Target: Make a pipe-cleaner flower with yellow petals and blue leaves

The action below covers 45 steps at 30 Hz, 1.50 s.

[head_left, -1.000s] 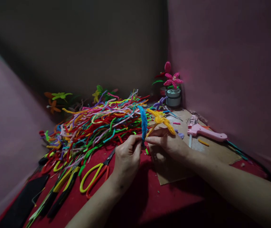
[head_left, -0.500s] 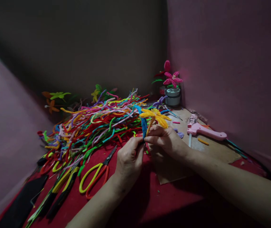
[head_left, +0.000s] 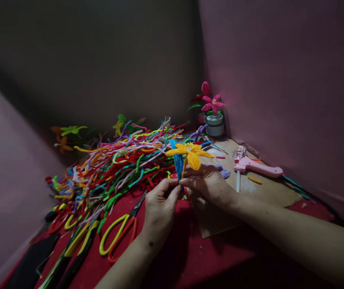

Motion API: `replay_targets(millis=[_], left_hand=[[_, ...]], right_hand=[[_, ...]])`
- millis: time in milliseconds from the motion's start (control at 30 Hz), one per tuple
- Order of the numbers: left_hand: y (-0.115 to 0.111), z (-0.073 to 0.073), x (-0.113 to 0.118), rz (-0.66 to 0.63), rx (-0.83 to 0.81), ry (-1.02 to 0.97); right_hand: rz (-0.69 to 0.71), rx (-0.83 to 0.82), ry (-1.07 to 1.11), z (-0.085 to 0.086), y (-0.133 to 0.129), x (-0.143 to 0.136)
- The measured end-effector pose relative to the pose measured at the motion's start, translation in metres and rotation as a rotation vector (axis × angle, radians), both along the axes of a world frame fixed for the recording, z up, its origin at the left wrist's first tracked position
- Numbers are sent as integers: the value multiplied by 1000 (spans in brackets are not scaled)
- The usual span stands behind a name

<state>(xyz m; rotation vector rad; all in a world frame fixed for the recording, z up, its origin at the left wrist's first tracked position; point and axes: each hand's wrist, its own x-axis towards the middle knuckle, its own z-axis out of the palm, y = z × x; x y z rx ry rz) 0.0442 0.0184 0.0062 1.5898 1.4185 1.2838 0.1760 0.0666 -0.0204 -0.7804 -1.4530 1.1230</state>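
A yellow-orange fuzzy flower (head_left: 193,154) on an orange stem stands upright above my fingers, beside a blue fuzzy leaf (head_left: 178,162). The fingers of my right hand (head_left: 209,185) are closed round the lower part of the stem. At the base of the blue leaf, the thumb and forefinger of my left hand (head_left: 161,204) are pinched together. Both sets of fingertips meet where leaf and stem come together, so the joint itself is mostly hidden.
A heap of coloured pipe cleaners (head_left: 123,156) lies left of centre, with scissors (head_left: 120,233) and pliers (head_left: 80,245) in front. A pink glue gun (head_left: 256,166) rests on cardboard (head_left: 268,190) at right. Behind is a grey pot (head_left: 215,125) with pink flowers.
The flower has turned and tilted, so its petals now spread more toward the camera. Both hands sit slightly lower and further left in view, and the whole scene has shifted a little with the camera.
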Motion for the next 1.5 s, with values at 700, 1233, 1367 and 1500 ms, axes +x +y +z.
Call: replay_targets(millis=[700,1233,1367,1500], left_hand=[[3,-6,-7,-154,49,-96],[-1,-11,-2,11,143,77],[0,-17,-5,34,177,168],[-1,-13,-5,-11,113,80]], right_hand=[[116,-29,131,23,-19,2],[77,4,119,6,-10,0],[45,-48,107,7,-9,-2],[91,-31,61,15,-13,1]])
